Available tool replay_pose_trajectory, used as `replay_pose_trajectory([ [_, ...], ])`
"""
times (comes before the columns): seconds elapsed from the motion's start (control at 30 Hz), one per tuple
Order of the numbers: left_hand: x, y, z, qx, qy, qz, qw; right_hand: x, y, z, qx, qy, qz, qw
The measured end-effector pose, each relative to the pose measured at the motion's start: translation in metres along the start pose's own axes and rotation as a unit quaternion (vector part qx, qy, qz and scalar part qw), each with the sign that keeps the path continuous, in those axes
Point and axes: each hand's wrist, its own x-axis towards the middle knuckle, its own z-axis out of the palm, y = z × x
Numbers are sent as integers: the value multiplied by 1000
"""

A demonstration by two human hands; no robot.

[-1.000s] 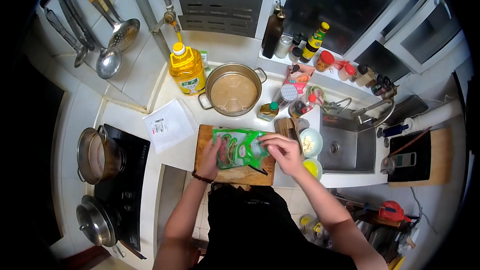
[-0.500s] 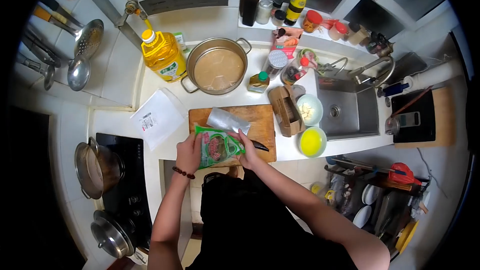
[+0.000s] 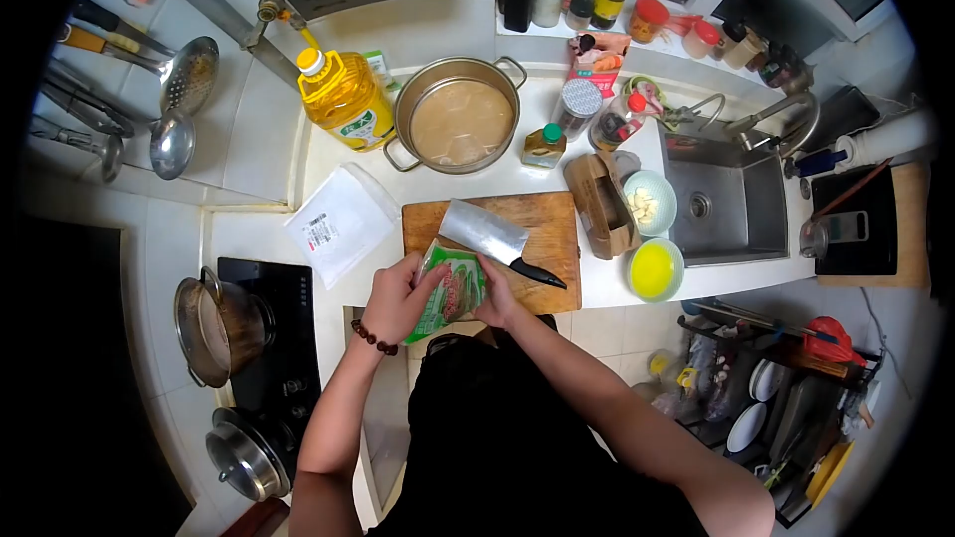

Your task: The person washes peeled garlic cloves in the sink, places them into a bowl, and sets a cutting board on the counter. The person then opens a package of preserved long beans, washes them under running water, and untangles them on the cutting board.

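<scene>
A green plastic packet (image 3: 453, 290) with a clear window is held between both hands, over the front left edge of a wooden cutting board (image 3: 553, 229). My left hand (image 3: 396, 298), with a beaded bracelet at the wrist, grips its left side. My right hand (image 3: 495, 296) has its fingers closed on the right side. Just beyond the packet a cleaver (image 3: 487, 231) lies flat on the board, its black handle toward the lower right. What the packet contains is hard to make out.
Behind the board stand a pot (image 3: 459, 117) of brownish liquid, an oil jug (image 3: 345, 104) and a green-capped jar (image 3: 544, 147). Rightward are a cardboard box (image 3: 603, 204), a bowl of yellow liquid (image 3: 655, 270) and the sink (image 3: 731, 199). A stove (image 3: 284, 338) is left.
The packet has moved toward my body and tilted upright, uncovering the cleaver on the board. My right hand has come down from above the packet to grip its side. The camera view has shifted.
</scene>
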Motion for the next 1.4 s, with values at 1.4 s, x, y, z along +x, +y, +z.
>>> replay_pose_trajectory([
  [1.4, -15, -182, -66, -298, 56, -118, 946, 67, -2, -54, -409, 313, -239, 823],
])
